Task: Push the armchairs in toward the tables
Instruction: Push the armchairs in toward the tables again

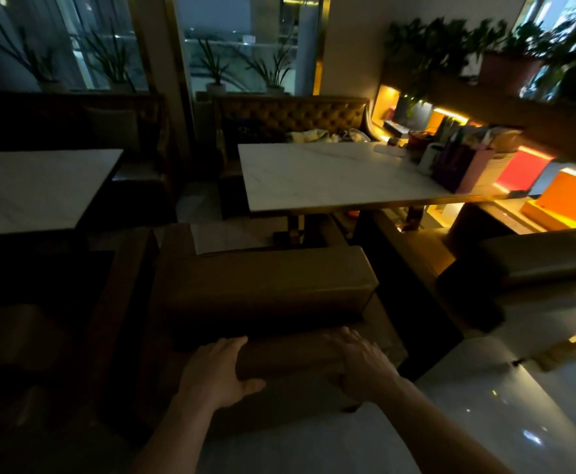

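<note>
A brown leather armchair (266,289) stands in front of me, its seat facing a white marble table (331,179). My left hand (216,371) grips the left end of the chair's padded backrest top (290,359), fingers over it and thumb in front. My right hand (363,366) wraps the right end of the same backrest. The chair's front edge lies a little short of the table's near edge. A second armchair (532,268) stands to the right, angled away from the table.
Another white table (37,186) stands at left with a dark chair (23,333) beside it. A tufted bench (293,118) lies behind the middle table. Bags and boxes (464,162) crowd its right end. Glossy floor (484,405) shows at lower right.
</note>
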`<act>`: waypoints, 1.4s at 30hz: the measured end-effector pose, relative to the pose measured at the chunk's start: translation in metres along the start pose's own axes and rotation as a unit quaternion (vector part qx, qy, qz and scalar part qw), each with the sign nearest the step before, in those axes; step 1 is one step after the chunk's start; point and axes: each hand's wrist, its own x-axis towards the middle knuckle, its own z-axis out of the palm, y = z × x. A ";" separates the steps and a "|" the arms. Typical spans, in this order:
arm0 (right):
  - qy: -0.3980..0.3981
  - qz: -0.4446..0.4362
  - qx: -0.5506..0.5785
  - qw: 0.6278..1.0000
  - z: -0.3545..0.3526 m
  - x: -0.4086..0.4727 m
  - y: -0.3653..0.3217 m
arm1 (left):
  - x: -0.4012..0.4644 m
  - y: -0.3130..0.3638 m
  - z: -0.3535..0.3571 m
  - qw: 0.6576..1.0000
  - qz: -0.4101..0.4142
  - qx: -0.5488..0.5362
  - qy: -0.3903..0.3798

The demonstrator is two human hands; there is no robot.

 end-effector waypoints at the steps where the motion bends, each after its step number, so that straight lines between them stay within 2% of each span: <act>1: 0.004 -0.004 0.001 1.000 -0.005 -0.005 0.006 | -0.002 0.008 -0.002 1.000 0.003 0.006 -0.004; 8: 0.027 0.007 0.005 1.000 -0.037 -0.037 0.084 | -0.001 0.097 -0.003 1.000 0.018 0.025 0.007; 16: 0.047 0.056 0.032 0.997 -0.071 -0.094 0.232 | 0.020 0.248 0.029 0.998 0.056 0.031 0.013; 26: 0.076 0.120 0.065 0.988 -0.074 -0.152 0.390 | 0.045 0.418 0.081 0.990 0.135 0.044 -0.014; 36: 0.089 0.209 0.090 0.970 -0.082 -0.159 0.537 | 0.137 0.577 0.141 0.971 0.225 0.041 -0.063; 42: 0.028 0.255 0.097 0.962 -0.093 -0.135 0.656 | 0.222 0.681 0.192 0.966 0.246 -0.008 -0.083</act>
